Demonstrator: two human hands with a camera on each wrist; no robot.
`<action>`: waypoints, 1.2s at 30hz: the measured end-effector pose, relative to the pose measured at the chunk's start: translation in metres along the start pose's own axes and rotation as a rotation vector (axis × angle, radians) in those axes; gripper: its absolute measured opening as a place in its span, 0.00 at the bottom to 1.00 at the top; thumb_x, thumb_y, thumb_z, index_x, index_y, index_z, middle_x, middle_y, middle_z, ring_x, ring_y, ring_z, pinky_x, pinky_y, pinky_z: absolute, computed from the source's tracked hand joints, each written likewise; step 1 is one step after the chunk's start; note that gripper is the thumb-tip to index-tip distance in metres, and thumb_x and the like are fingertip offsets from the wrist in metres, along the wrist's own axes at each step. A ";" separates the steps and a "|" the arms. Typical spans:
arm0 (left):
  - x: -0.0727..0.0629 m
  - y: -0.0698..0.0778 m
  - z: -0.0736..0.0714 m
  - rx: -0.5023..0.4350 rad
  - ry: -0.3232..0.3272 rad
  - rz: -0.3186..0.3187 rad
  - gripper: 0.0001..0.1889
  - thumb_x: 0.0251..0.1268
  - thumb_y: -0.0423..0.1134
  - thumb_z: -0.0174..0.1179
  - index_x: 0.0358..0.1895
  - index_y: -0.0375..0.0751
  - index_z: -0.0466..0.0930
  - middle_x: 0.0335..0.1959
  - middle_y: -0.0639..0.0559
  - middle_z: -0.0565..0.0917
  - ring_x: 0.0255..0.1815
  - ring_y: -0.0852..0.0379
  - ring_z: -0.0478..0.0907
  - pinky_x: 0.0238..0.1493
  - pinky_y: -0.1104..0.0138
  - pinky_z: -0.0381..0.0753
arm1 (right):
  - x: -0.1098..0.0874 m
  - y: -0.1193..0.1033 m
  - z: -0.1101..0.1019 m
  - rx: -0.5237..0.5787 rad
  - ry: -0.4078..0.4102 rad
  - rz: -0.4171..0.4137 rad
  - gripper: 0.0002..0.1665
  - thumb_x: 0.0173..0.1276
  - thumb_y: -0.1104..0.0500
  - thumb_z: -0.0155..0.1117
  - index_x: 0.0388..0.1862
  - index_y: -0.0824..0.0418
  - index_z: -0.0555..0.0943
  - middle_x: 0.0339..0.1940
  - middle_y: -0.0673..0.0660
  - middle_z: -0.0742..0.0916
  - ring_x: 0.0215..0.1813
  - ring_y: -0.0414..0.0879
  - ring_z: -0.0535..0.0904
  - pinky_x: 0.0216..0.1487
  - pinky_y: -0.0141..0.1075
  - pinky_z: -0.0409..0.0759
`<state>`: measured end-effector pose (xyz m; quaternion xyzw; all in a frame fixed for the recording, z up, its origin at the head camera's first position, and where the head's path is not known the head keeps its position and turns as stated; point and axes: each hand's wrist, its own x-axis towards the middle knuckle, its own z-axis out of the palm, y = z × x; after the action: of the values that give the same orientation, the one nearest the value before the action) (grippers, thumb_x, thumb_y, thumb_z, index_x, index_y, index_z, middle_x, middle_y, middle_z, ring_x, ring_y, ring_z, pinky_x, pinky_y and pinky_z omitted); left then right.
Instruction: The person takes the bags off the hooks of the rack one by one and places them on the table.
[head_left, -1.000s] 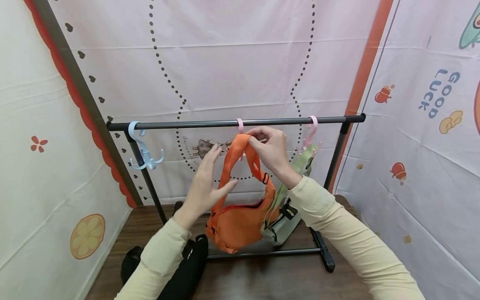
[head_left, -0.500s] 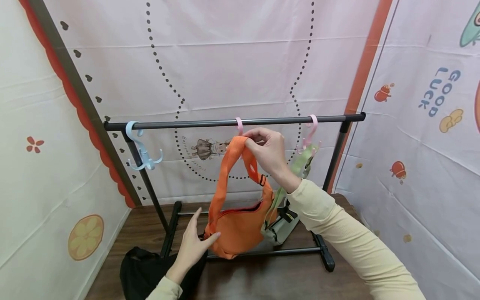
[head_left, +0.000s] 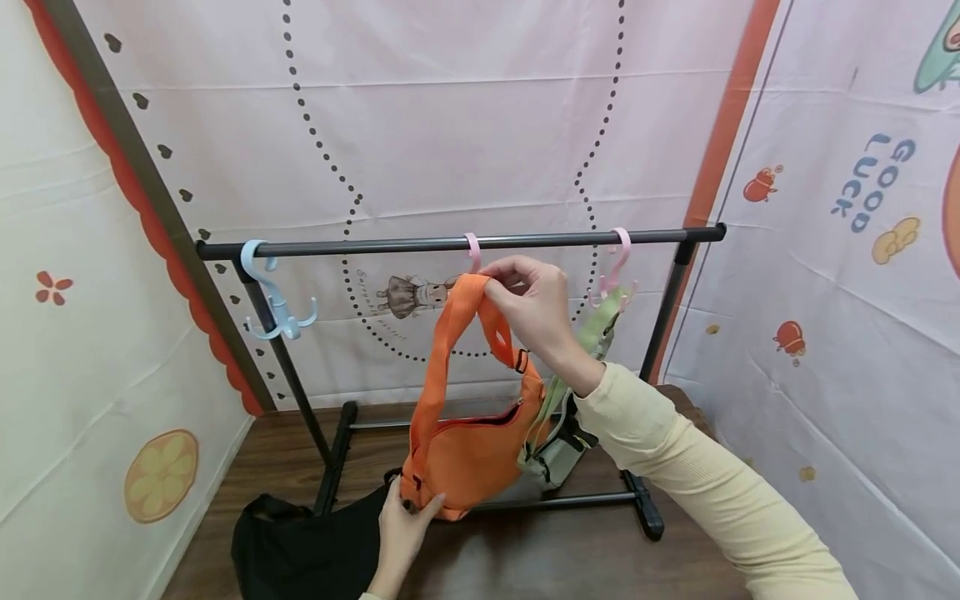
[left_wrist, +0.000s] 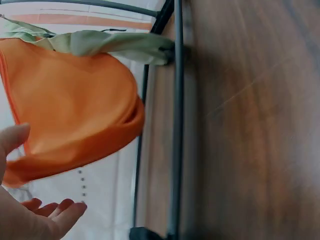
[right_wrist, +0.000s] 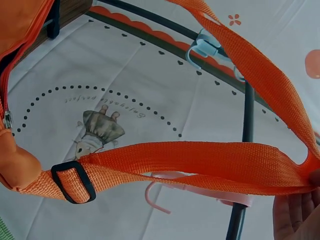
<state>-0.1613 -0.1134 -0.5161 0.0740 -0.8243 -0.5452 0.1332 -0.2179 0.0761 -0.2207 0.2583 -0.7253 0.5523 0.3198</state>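
An orange crossbody bag (head_left: 472, 458) with a red-trimmed zip hangs upright from its orange strap (head_left: 431, 392). My right hand (head_left: 528, 304) pinches the top of the strap just below the middle pink hook (head_left: 473, 250). A black strap buckle (right_wrist: 73, 182) shows in the right wrist view. My left hand (head_left: 401, 521) is at the bag's lower left corner, thumb in front and fingers apart from it. In the left wrist view the thumb (left_wrist: 15, 137) overlaps the bag's edge, and the relaxed fingers sit below it with a gap.
A black rail (head_left: 360, 247) spans the stand. A light blue hook (head_left: 277, 292) hangs at its left; a pink hook (head_left: 618, 267) at right carries a pale green bag (head_left: 558, 458). A black bag (head_left: 307, 546) lies on the wooden table (head_left: 555, 558) at the left front.
My left hand has dropped from beside the strap to the bag's lower left corner. My right hand keeps its pinch on the strap, nearly in place. The head view has shifted slightly.
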 end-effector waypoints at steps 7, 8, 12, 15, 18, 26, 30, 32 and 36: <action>-0.008 -0.009 0.003 -0.101 0.043 -0.094 0.18 0.48 0.39 0.69 0.41 0.34 0.77 0.36 0.44 0.82 0.34 0.60 0.77 0.30 0.72 0.75 | -0.009 -0.007 -0.005 0.038 -0.030 0.004 0.08 0.55 0.73 0.56 0.29 0.68 0.83 0.25 0.59 0.85 0.25 0.40 0.78 0.31 0.31 0.80; -0.008 -0.010 0.003 -0.137 0.046 -0.103 0.17 0.48 0.38 0.69 0.41 0.33 0.77 0.35 0.44 0.82 0.32 0.62 0.77 0.28 0.73 0.75 | -0.011 -0.007 -0.005 0.039 -0.036 0.008 0.08 0.55 0.73 0.56 0.30 0.68 0.83 0.26 0.59 0.85 0.25 0.40 0.78 0.31 0.31 0.79; -0.007 -0.013 0.005 -0.205 0.101 -0.097 0.14 0.51 0.34 0.66 0.41 0.32 0.78 0.33 0.43 0.82 0.27 0.66 0.75 0.25 0.74 0.75 | -0.016 -0.009 -0.006 0.060 -0.057 0.016 0.08 0.55 0.72 0.57 0.30 0.68 0.83 0.26 0.59 0.85 0.26 0.41 0.78 0.31 0.31 0.79; -0.006 -0.014 0.005 -0.188 0.192 -0.055 0.11 0.52 0.31 0.65 0.39 0.33 0.79 0.33 0.43 0.82 0.27 0.67 0.75 0.27 0.75 0.74 | -0.019 -0.009 -0.007 0.078 -0.061 0.007 0.09 0.55 0.72 0.56 0.30 0.68 0.83 0.26 0.59 0.85 0.26 0.41 0.79 0.31 0.31 0.80; -0.007 -0.009 -0.001 -0.217 0.277 0.019 0.10 0.51 0.26 0.64 0.39 0.29 0.79 0.34 0.39 0.82 0.29 0.67 0.77 0.27 0.76 0.75 | -0.020 -0.008 -0.008 0.086 -0.059 -0.006 0.09 0.55 0.73 0.56 0.30 0.68 0.83 0.26 0.59 0.85 0.26 0.40 0.79 0.31 0.31 0.80; 0.001 -0.007 -0.036 -0.355 0.421 0.163 0.13 0.49 0.20 0.62 0.42 0.24 0.78 0.33 0.63 0.80 0.32 0.72 0.78 0.30 0.81 0.75 | -0.018 -0.001 -0.012 0.092 -0.063 0.019 0.07 0.55 0.73 0.58 0.29 0.69 0.83 0.25 0.61 0.84 0.25 0.37 0.78 0.29 0.29 0.79; 0.005 -0.018 -0.049 -0.302 0.428 0.183 0.14 0.49 0.22 0.63 0.43 0.26 0.78 0.34 0.71 0.78 0.34 0.74 0.77 0.30 0.81 0.75 | -0.015 0.006 -0.013 0.061 -0.068 0.060 0.06 0.56 0.71 0.59 0.29 0.68 0.83 0.25 0.61 0.85 0.25 0.37 0.78 0.27 0.28 0.76; 0.004 -0.019 -0.054 -0.281 0.424 0.180 0.14 0.49 0.23 0.63 0.42 0.27 0.79 0.33 0.71 0.78 0.33 0.75 0.77 0.30 0.81 0.75 | -0.013 0.012 -0.013 0.036 -0.071 0.089 0.06 0.56 0.70 0.59 0.30 0.68 0.84 0.25 0.60 0.85 0.25 0.37 0.77 0.26 0.28 0.75; -0.003 -0.017 -0.062 -0.257 0.399 0.131 0.15 0.50 0.23 0.64 0.44 0.28 0.79 0.33 0.72 0.78 0.34 0.76 0.77 0.31 0.81 0.76 | -0.010 0.026 -0.013 -0.017 -0.065 0.154 0.07 0.56 0.69 0.59 0.30 0.67 0.84 0.24 0.58 0.84 0.24 0.38 0.76 0.26 0.27 0.73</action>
<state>-0.1402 -0.1740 -0.5091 0.1092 -0.7085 -0.6104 0.3368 -0.2281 0.0958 -0.2420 0.2169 -0.7577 0.5603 0.2546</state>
